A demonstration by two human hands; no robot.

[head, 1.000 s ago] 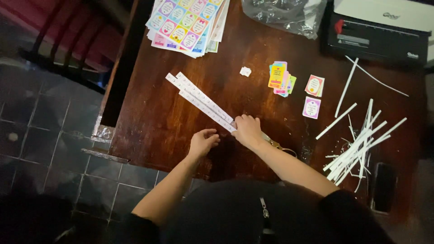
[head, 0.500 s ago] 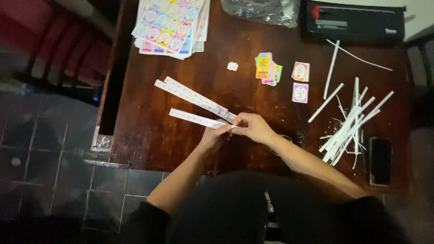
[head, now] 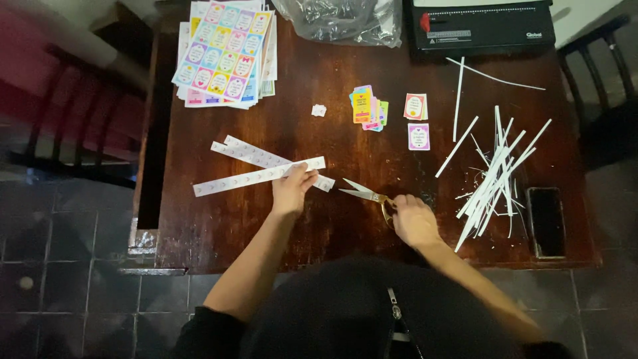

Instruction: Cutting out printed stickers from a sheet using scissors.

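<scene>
My left hand (head: pixel 291 190) pinches the right part of a long white paper strip (head: pixel 246 178) and holds it just over the dark wooden table (head: pixel 219 229). Under it, other white strips (head: pixel 249 153) lie slanted on the wood. My right hand (head: pixel 413 221) grips the handles of gold-coloured scissors (head: pixel 365 194). Their blades are parted and point left toward the strip's end, a short gap away.
A stack of colourful sticker sheets (head: pixel 226 50) lies at the back left. Small cut cards (head: pixel 369 106) sit mid-table, with a tiny white scrap (head: pixel 319 110) nearby. A pile of thin white offcuts (head: pixel 495 173), a dark phone (head: pixel 546 221), a black binding machine (head: pixel 482 26) and a plastic bag (head: pixel 342 20) occupy the right and back.
My left hand has lifted one strip off the pile and swung it leftward. My right hand left the strips, moved right and now holds the scissors with blades apart.
</scene>
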